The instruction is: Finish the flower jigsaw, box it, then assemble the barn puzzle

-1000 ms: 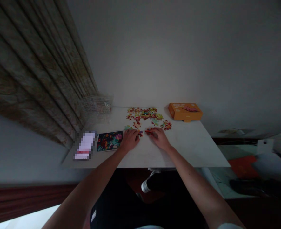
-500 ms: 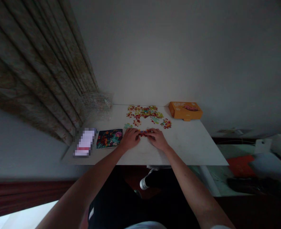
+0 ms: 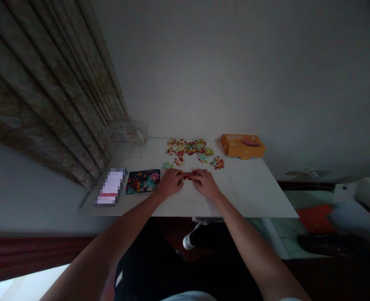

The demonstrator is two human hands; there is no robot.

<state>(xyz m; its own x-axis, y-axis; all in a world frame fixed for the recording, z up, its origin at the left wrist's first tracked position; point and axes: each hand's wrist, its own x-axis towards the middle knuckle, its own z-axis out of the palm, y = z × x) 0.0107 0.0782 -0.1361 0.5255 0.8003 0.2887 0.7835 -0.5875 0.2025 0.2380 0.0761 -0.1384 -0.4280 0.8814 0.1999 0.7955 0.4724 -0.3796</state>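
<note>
Between my two hands are red and orange jigsaw puzzle pieces (image 3: 188, 175), low over the white table. My left hand (image 3: 171, 182) has its fingers closed on their left side. On their right side, my right hand (image 3: 205, 182) grips with thumb and fingers. My fingers partly hide these pieces, so I cannot tell how they join. Beyond my hands lies a spread of loose puzzle pieces (image 3: 189, 147) in several colours. A small cluster of pieces (image 3: 218, 162) sits past my right hand, and a pale green piece (image 3: 167, 165) is just past my left.
A dark picture card (image 3: 143, 182) with flowers lies left of my left hand, beside a blurred-out phone (image 3: 111, 187). Clear bubble wrap (image 3: 126, 140) is at the back left by the curtain. An orange box (image 3: 243, 146) stands at the back right of the table (image 3: 250, 196).
The view has shifted very slightly. Both hands stay on the puzzle pieces, with only small finger movement.
</note>
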